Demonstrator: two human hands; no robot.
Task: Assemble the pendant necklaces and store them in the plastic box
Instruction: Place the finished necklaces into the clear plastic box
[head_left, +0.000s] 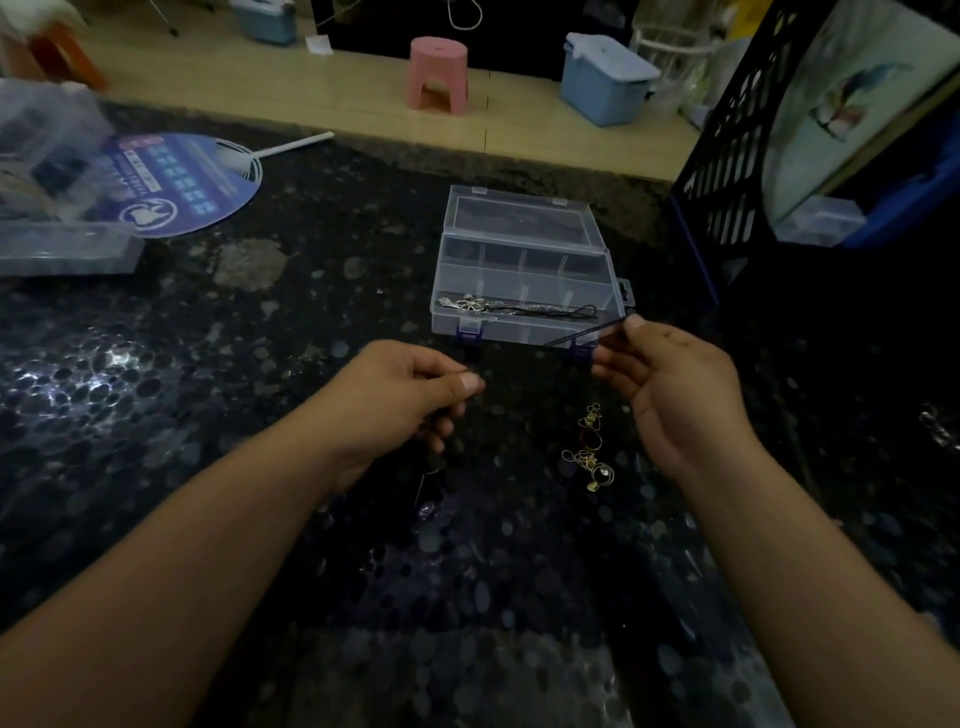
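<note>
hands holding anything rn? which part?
Right hand pinches one end of a thin black cord between thumb and fingertips. Left hand is pinched shut, apparently on the cord's other end; too dark to confirm.

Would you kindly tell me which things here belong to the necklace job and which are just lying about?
Job:
- cord, pinched by left hand and right hand
- open plastic box, silver pendant inside
- gold pendants on the table

Lying about:
- fan
- pink stool
- blue bin
- black crate
</note>
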